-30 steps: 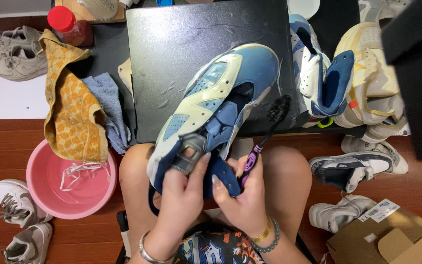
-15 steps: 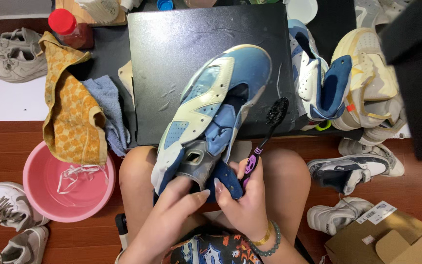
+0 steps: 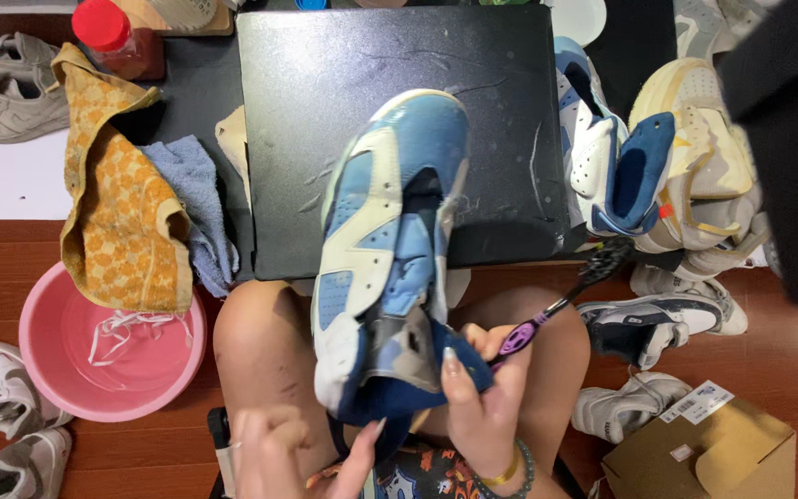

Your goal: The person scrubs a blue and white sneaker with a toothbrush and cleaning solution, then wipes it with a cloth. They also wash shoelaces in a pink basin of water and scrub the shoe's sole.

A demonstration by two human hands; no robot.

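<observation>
Tray of black material [image 3: 325, 139], wet, lying flat ahead of bare knees. Above them, a blue-and-cream high-top sneaker [image 3: 390, 240], toe pointing away. Right hand [image 3: 482, 407]: fingers curled around the sneaker's dark collar, also pinching a purple-handled black-bristled brush [image 3: 556, 310]. Left hand [image 3: 293, 453]: fingers apparently loosely spread beneath the heel, partly out of frame.

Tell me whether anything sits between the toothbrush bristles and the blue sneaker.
Nothing visible does. The right hand holds the sneaker at its heel together with the toothbrush, whose bristle head points off to the right, away from the shoe, with only open air and the board's edge between them. The left hand is below, at the heel.
</observation>
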